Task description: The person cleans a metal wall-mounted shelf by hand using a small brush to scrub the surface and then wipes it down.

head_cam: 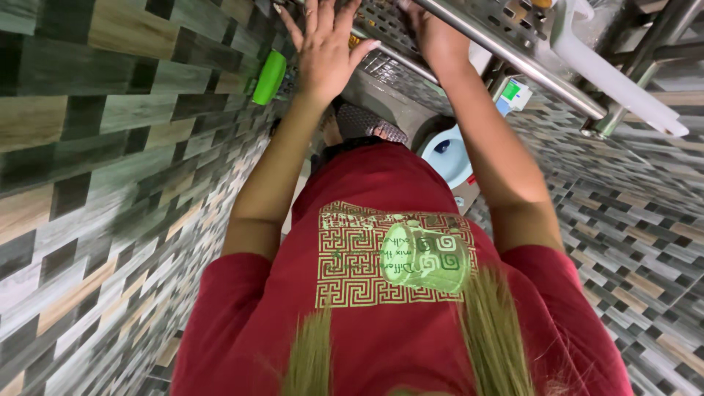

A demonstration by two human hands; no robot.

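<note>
My left hand (323,45) is raised with its fingers spread, the palm near the perforated metal shelf (389,26) of a steel rack. It holds nothing. My right hand (434,33) reaches up beside it to the same shelf, just behind a round steel rail (513,59). Its fingers are cut off by the top edge, so I cannot tell what they touch. Both forearms stretch away from my red shirt (381,293), which fills the lower middle of the view.
Patterned green, grey and brown tiles (110,183) cover the surfaces left and right. A green plastic object (269,77) hangs at the left tiles. A white plastic piece (623,81) lies along the rack. A blue and white round container (449,154) and a small box (513,92) sit beyond.
</note>
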